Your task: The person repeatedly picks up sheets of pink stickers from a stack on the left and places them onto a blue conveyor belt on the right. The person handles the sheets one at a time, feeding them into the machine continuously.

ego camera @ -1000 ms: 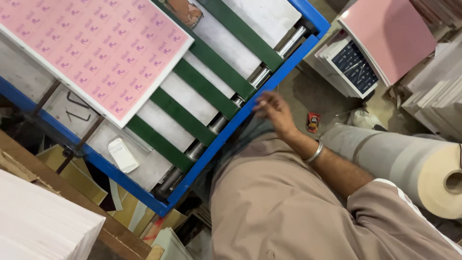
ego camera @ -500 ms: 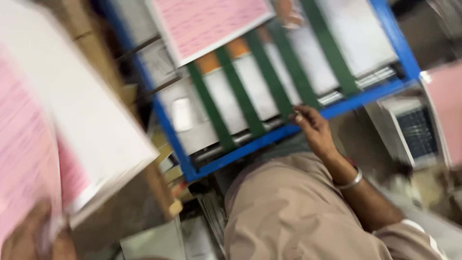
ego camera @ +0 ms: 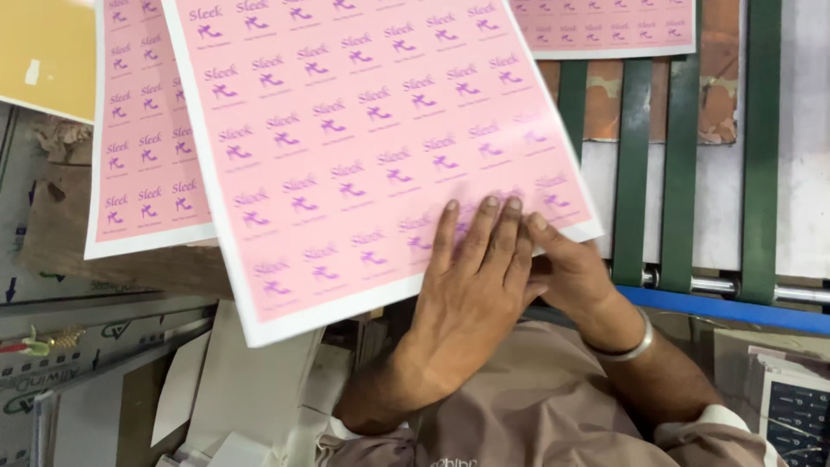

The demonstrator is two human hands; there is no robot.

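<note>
Cardboard [ego camera: 47, 52], yellow, fills the top left corner, and below it lies a second pink sheet [ego camera: 147, 164] with a white border, partly under the main one. Clutter of white card offcuts [ego camera: 251, 380] sits lower left.

Across the middle lies the pink sheet [ego camera: 363, 147], printed in rows of small purple shoe marks, tilted so its lower right corner points at the person. Its near edge overhangs the pile with nothing under it.

Left hand [ego camera: 471, 277] rests flat on that corner, fingers stretched and pressed together, palm down; it holds nothing, only pins the paper. Right hand [ego camera: 566, 272], with a metal bangle [ego camera: 627, 346] at the wrist, touches the sheet's edge just beside it; whether it pinches the paper I cannot tell, since the left hand covers its fingers.

Further right run green belts [ego camera: 683, 138] over a pale bed, crossed below by a blue rail [ego camera: 735, 310], with another pink sheet [ego camera: 605, 26] at the top.

By its look the sheet is light, thin and floppy, likely slick-faced and easily creased. Best hold seems the white border at a corner, lightly pinched.
</note>
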